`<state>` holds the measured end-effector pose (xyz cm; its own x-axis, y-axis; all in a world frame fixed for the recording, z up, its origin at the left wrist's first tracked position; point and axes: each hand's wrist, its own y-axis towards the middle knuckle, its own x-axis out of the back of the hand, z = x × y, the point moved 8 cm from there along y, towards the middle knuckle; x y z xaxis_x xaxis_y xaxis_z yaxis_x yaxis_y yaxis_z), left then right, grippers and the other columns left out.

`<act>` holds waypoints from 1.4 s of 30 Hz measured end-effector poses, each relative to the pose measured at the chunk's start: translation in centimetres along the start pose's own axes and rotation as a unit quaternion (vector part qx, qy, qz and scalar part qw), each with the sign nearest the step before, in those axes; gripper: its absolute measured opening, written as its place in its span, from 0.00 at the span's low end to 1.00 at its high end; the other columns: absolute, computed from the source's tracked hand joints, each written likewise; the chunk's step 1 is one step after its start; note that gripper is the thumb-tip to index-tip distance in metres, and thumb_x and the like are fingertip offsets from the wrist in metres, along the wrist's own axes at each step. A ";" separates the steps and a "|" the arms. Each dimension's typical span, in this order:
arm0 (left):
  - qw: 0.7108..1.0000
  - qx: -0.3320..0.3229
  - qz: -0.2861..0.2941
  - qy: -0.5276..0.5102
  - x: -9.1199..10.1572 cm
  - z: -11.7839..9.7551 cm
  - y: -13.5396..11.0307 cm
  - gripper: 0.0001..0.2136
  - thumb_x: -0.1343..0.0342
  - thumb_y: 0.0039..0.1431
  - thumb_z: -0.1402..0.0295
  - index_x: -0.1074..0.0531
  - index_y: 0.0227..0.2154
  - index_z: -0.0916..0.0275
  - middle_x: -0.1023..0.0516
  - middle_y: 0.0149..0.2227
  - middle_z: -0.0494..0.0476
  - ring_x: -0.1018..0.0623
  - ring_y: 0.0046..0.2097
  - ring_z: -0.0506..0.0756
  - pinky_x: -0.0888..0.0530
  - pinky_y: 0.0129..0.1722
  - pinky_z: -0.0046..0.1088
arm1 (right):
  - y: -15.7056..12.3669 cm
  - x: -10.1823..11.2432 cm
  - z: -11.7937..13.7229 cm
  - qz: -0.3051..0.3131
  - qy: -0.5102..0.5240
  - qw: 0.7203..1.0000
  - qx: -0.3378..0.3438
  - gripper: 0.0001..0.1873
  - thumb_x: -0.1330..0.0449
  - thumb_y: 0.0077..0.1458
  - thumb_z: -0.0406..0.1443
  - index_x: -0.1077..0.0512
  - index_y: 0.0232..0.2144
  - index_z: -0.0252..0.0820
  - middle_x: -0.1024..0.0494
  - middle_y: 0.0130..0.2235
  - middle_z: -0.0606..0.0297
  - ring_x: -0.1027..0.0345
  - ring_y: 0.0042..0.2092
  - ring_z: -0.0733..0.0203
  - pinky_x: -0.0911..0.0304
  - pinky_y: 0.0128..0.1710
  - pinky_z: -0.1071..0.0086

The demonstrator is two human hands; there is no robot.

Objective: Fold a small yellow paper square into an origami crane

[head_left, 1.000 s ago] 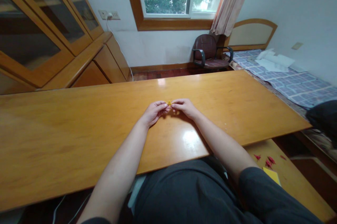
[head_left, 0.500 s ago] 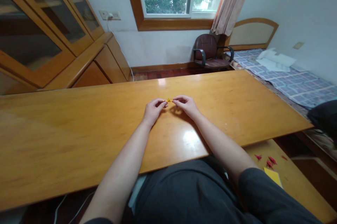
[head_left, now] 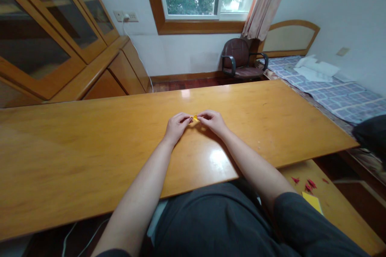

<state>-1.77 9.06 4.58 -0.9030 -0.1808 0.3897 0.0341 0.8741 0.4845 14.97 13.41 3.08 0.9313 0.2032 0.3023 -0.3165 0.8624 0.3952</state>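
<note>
A small piece of folded yellow paper [head_left: 195,118] is held between my two hands, just above the wooden table [head_left: 90,148]. My left hand [head_left: 177,126] pinches its left side between thumb and fingers. On the right side, the thumb and fingertips of my right hand [head_left: 212,120] grip it too. Much of the paper is covered by my fingertips, so its exact folded shape is hard to make out.
Several small red folded-paper figures [head_left: 309,187] and a yellow paper stack [head_left: 313,202] lie on a lower surface at my right. A brown armchair [head_left: 238,56] stands beyond the table, a bed [head_left: 340,88] to the right, a glass-door cabinet [head_left: 60,27] to the left.
My hands have drawn slightly closer together around the yellow paper. The paper has turned a little and sits slightly lower and further right; both hands keep hold of it.
</note>
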 end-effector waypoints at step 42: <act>0.999 0.009 0.005 0.040 -0.4 -0.4 -0.2 0.06 0.41 0.58 0.63 0.22 0.32 0.59 0.18 0.33 0.55 0.20 0.36 0.54 0.25 0.40 0.30 | -0.7 -0.5 2.7 0.052 -0.191 0.972 0.124 0.07 0.40 0.59 0.36 0.21 0.35 0.43 0.22 0.33 0.64 0.33 0.31 0.65 0.38 0.34 0.72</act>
<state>-1.20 8.75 4.64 -0.8654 -0.2060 0.4567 0.0357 0.8838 0.4665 14.27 11.42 5.03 0.7718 0.0553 0.6334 -0.4831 0.6987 0.5276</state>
